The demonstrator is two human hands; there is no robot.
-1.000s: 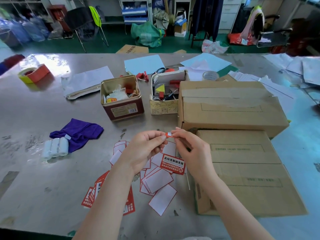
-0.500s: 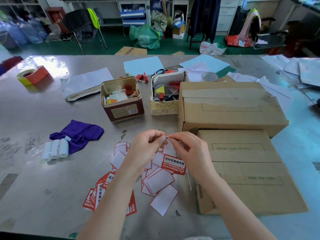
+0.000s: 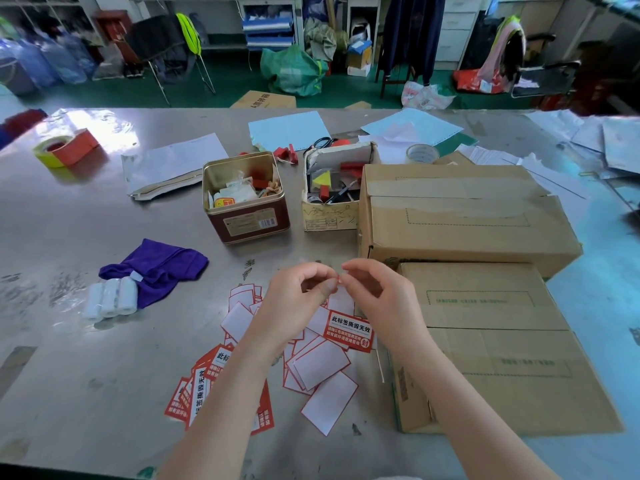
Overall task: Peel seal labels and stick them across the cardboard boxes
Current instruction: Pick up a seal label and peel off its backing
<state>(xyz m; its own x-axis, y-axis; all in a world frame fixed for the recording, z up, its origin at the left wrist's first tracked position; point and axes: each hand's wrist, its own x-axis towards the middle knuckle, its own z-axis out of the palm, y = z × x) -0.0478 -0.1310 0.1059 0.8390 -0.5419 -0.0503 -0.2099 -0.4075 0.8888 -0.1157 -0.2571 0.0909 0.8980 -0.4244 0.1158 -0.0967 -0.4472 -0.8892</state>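
Left hand (image 3: 298, 303) and right hand (image 3: 379, 299) are pinching one seal label (image 3: 338, 279) — judging the peel is starting; splitting slowly at the corner should avoid tearing.

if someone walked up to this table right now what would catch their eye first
Probably the two hands, left hand and right hand, meeting fingertip to fingertip over the middle of the metal table, pinching a small seal label between them. Right below them lies a scatter of red and white labels. To the right sit two cardboard boxes, the near box in front of the far box.
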